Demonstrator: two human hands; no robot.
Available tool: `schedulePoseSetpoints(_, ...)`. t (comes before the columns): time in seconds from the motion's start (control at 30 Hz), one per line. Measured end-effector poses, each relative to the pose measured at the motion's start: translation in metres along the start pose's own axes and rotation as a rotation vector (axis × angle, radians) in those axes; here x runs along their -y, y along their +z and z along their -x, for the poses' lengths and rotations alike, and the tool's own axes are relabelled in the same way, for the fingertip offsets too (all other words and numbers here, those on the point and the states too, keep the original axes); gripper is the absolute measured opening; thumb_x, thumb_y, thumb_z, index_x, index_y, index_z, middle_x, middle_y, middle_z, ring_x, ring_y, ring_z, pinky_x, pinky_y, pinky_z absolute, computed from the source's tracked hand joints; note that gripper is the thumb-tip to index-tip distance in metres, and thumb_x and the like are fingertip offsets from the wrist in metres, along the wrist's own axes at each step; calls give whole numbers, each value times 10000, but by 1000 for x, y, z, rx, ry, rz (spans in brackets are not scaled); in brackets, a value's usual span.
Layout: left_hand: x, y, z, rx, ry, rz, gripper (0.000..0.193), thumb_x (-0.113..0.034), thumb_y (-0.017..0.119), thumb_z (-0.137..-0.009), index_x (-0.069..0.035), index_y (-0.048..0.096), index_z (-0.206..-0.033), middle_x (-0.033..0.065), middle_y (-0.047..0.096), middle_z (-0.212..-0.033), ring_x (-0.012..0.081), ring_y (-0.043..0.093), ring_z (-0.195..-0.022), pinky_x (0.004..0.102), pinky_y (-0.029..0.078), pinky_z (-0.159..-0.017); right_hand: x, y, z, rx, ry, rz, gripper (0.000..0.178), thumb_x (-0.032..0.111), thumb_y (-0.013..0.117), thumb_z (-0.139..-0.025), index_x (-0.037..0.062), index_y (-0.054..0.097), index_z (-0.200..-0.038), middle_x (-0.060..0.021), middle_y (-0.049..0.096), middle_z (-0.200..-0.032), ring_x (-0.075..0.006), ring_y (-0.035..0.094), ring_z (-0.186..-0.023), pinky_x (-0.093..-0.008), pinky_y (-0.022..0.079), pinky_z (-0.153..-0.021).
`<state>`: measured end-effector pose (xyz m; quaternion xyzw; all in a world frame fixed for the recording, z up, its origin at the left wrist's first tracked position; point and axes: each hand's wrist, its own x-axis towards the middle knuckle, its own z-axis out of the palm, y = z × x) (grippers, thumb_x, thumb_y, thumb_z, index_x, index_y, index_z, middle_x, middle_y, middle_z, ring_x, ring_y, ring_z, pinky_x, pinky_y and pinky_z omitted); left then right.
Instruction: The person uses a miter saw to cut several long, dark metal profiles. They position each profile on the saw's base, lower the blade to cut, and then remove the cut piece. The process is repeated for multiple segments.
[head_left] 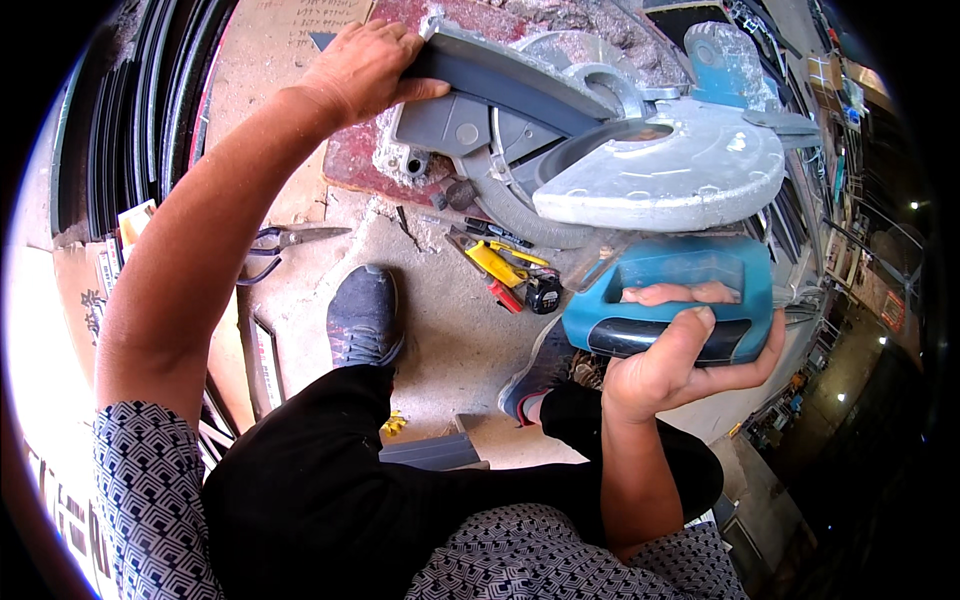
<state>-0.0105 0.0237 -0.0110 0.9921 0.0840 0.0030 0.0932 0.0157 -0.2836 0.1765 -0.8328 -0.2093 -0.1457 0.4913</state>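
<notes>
A mitre saw [465, 135] with a dusty grey blade guard [660, 175] stands in front of me, its base on a worn red board [345, 165]. My left hand [370, 68] is closed at the saw's fence, thumb pressed on a dark grey strip [520, 97] that lies along it. The strip's short end [322, 40] pokes out beyond that hand. My right hand [675, 355] wraps round the teal saw handle [600, 320], its fingers passing through the loop. The blade is mostly hidden by the guard.
On the floor between my shoes lie a yellow utility knife [495, 264], a black tape measure [543, 292] and a red-handled tool [504, 296]. Shears [290, 238] lie to the left. Long black strips [125, 130] stand at far left; a grey offcut [430, 452] sits near my legs.
</notes>
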Motion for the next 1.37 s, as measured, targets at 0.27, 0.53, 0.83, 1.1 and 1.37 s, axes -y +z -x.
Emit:
schedulePoseSetpoints(0.27,4,-1,1,-33,31,13,723,-668,547,-991,-25,640,-1310,202,667,-1233,368,621,-1214,493,439,-1098,-5,3,10,7,-21,-10,719,92,515,-907,-5,135,-1510,-126,605,-726,-191,597,-583,-380,576,-752)
schedulePoseSetpoints(0.53,6,0,2,-54,52,55,696,-647,572,-988,-12,646,-1262,206,668,-1193,384,622,-1179,493,447,-1072,-6,13,19,-25,-37,-15,689,32,492,-895,-32,127,-1476,-85,609,-639,-174,598,-562,-333,554,-707)
schedulePoseSetpoints(0.83,5,3,0,-12,28,26,694,-653,572,-989,-15,645,-1255,201,671,-1179,374,630,-1175,489,454,-1067,-16,14,29,7,-62,-109,666,-34,488,-918,2,111,-1466,-189,596,-892,-182,617,-584,-344,553,-621)
schedulePoseSetpoints(1.1,3,-4,-3,51,32,9,739,-691,531,-994,-24,637,-1297,203,682,-1173,363,645,-1191,490,453,-1094,12,-11,-11,-14,154,-167,602,34,509,-973,87,220,-1499,-196,602,-1040,-231,630,-590,-412,592,-655)
schedulePoseSetpoints(1.37,6,-7,9,89,0,45,768,-696,537,-991,-13,618,-1331,228,648,-1256,386,607,-1235,480,421,-1117,15,-74,-116,18,341,-254,598,112,646,-973,82,354,-1493,-139,615,-1067,-240,690,-820,-417,626,-698)
